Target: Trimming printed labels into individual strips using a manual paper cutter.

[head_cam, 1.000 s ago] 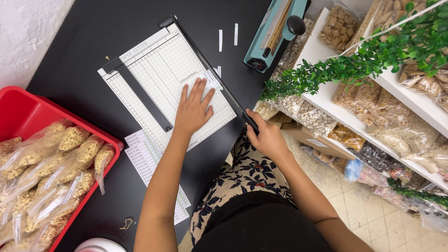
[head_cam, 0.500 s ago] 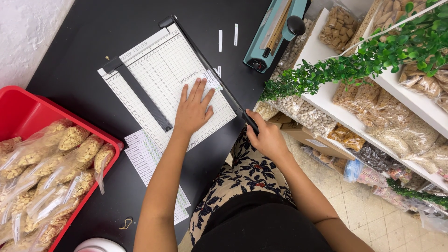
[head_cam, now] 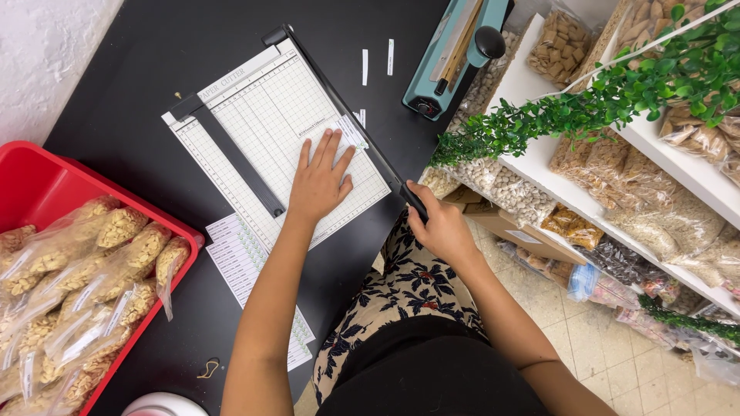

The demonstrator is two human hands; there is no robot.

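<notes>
Our left hand (head_cam: pixel 317 183) lies flat, fingers spread, pinning a small paper slip (head_cam: pixel 348 131) to the paper cutter (head_cam: pixel 254 131). Our right hand (head_cam: pixel 441 229) is wrapped tight around its blade handle (head_cam: pixel 412 202), pushed down.

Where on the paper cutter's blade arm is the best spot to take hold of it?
At the black handle on the near end of the blade arm, coming from the table's front edge. The arm lies flat along the cutter's right side and pivots at the far corner, so this end gives most leverage. The right hand grips there.
</notes>
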